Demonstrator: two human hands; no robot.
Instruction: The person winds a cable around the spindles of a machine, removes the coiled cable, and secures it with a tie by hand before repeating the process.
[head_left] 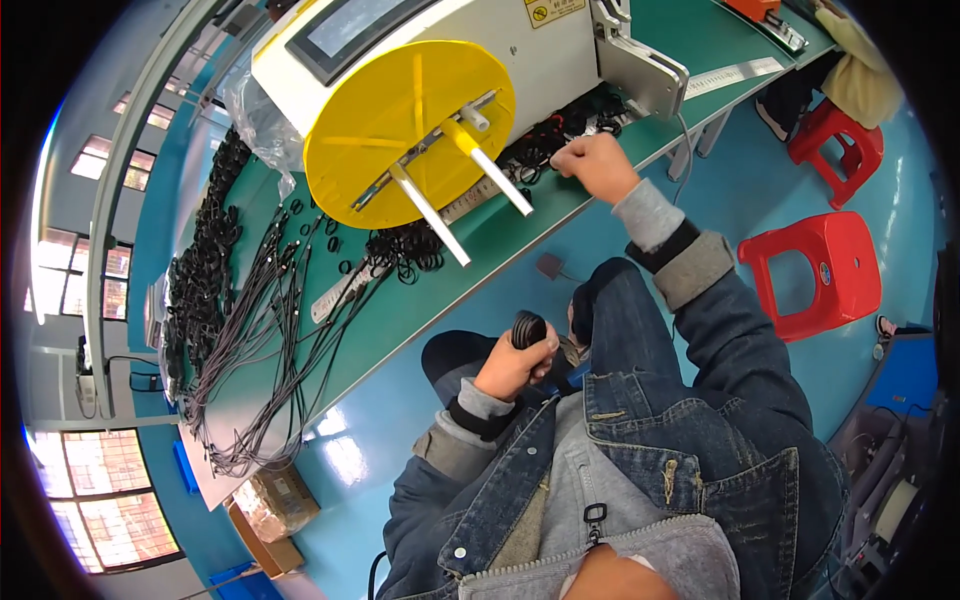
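Green table [690,40]: slants across the upper view.
White machine [545,75]: on the table, its yellow disc [395,130] facing the person.
Right hand [598,168]: fingers bunched beside small dark loops [535,150] (cannot tell whether they pinch anything).
Left hand [515,366]: closed around a black coil.
Black coil [528,329]: above the lap, off the table.

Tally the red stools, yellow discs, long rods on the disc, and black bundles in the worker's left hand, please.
Red stools: 2
Yellow disc: 1
Long rods on it: 2
Black bundle in the left hand: 1
Total: 6
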